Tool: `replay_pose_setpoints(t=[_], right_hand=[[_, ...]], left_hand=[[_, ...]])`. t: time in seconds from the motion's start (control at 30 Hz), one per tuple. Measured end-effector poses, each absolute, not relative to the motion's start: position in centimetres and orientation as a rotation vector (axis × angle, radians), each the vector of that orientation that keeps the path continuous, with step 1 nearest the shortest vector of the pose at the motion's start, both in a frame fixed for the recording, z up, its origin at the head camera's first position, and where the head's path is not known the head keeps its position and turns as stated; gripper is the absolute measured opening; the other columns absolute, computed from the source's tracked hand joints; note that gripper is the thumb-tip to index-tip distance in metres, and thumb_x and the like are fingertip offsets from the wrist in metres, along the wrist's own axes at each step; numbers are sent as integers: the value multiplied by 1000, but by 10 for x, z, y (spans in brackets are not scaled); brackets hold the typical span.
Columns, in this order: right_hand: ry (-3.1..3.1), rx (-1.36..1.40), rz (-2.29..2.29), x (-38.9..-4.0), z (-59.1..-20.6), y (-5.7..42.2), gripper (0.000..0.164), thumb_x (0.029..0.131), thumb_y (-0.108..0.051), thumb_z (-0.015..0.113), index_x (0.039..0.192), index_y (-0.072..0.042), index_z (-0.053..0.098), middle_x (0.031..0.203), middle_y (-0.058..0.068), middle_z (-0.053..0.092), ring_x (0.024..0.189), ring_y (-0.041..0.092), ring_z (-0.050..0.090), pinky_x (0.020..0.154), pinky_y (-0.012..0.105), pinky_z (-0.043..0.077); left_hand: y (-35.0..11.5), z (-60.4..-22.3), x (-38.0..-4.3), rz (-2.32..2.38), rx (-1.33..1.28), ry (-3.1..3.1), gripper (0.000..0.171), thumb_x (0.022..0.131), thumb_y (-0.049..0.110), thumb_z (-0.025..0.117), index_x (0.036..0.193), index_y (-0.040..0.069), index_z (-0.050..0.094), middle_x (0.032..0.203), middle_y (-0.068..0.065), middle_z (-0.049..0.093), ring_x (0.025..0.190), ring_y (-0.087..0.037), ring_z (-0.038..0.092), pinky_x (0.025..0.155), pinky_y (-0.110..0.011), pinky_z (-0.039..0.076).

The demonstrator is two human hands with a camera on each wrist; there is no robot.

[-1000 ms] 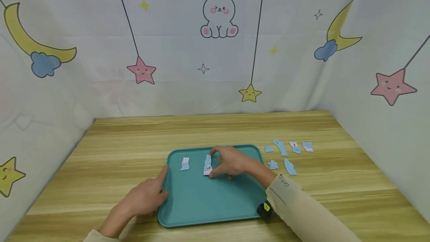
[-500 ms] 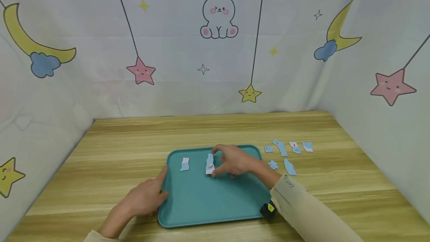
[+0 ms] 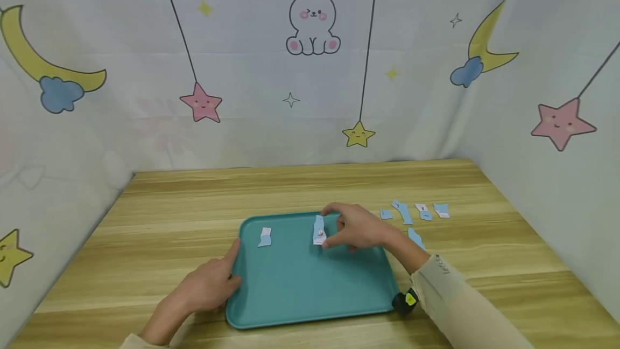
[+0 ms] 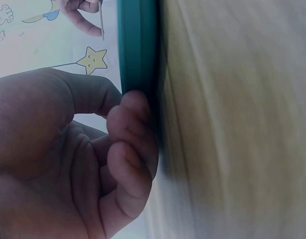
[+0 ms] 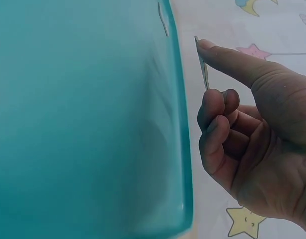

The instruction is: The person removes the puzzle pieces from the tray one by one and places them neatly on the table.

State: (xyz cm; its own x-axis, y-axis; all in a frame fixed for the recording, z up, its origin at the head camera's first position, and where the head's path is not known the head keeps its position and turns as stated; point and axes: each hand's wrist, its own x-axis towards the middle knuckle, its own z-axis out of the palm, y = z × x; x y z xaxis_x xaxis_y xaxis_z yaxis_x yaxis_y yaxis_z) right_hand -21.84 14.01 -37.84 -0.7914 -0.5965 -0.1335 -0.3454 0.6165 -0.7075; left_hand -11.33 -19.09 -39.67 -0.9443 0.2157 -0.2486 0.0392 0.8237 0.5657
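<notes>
My right hand (image 3: pixel 358 226) pinches a torn light-blue and white paper piece (image 3: pixel 318 225) by its two ends, thumb at the near end. The piece hovers above the far part of a teal tray (image 3: pixel 286 284); in the right wrist view this paper piece (image 5: pixel 203 67) shows edge-on, apart from the tray. A smaller torn paper piece (image 3: pixel 265 237) lies at the tray's far left. At the tray's left side, my left hand (image 3: pixel 208 284) holds the rim, index finger along it. In the left wrist view its fingers (image 4: pixel 130 172) curl against the tray's outer wall (image 4: pixel 138 45).
More torn blue and white paper pieces, such as a long strip (image 3: pixel 403 213), lie on the wooden table (image 3: pixel 184 198) right of the tray. My right forearm partly covers that group. A black wrist camera (image 3: pixel 404 301) sits by the tray's near right corner. A printed curtain (image 3: pixel 252 69) encloses the table.
My right hand has moved right and slightly away with the paper piece, which has risen off the tray's surface. My left hand keeps its place at the tray.
</notes>
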Motion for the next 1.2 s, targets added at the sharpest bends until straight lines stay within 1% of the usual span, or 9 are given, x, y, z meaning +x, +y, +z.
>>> replay_pose_setpoints(t=[0.17, 0.33, 0.43, 0.63, 0.83, 1.03, 1.2], right_hand=[[2499, -766, -964, -218, -377, 152, 71, 88, -30, 86, 147, -9, 54, 55, -3, 51, 46, 19, 57, 56, 31, 45], [2467, -763, -1004, -216, -378, 164, 71, 88, -30, 86, 147, -7, 54, 57, -2, 51, 46, 21, 57, 58, 33, 48], [2457, -756, -1023, -216, -379, 171, 70, 88, -31, 86, 146, -7, 54, 57, -2, 51, 46, 21, 57, 58, 34, 50], [2469, -748, -1027, -213, -380, 184, 69, 87, -31, 87, 144, -8, 56, 58, -2, 51, 47, 21, 57, 57, 33, 48], [2459, -743, -1069, -210, -379, 198, 68, 87, -30, 87, 143, -6, 57, 58, -2, 51, 46, 16, 54, 56, 32, 49], [2431, -715, -1105, -208, -378, 212, 68, 88, -26, 86, 145, -5, 55, 59, -2, 49, 46, 14, 50, 56, 32, 51], [2378, -702, -1148, -206, -375, 222, 70, 89, -22, 84, 147, -2, 51, 60, -2, 46, 47, 13, 44, 53, 31, 46]], left_hand=[[-191, -397, -113, 839, 192, 2697, 83, 96, 5, 55, 165, -10, 12, 55, -6, 58, 40, -19, 56, 50, -32, 44], [-192, -397, -113, 840, 197, 2693, 83, 96, 5, 55, 165, -11, 11, 55, -6, 57, 40, -19, 55, 50, -32, 44], [-191, -397, -113, 838, 198, 2693, 83, 96, 5, 54, 165, -11, 11, 54, -6, 57, 40, -18, 55, 50, -32, 44], [-192, -396, -113, 845, 192, 2683, 82, 97, 5, 54, 165, -11, 10, 54, -6, 57, 41, -19, 56, 49, -32, 43], [-191, -397, -113, 844, 187, 2684, 82, 97, 6, 54, 165, -11, 11, 54, -6, 57, 41, -19, 56, 48, -32, 43], [-191, -397, -114, 841, 184, 2688, 82, 97, 5, 54, 165, -11, 11, 55, -6, 58, 41, -19, 56, 47, -32, 43], [-191, -397, -114, 832, 178, 2686, 82, 98, 6, 54, 165, -10, 10, 56, -6, 58, 41, -19, 56, 47, -32, 43]])
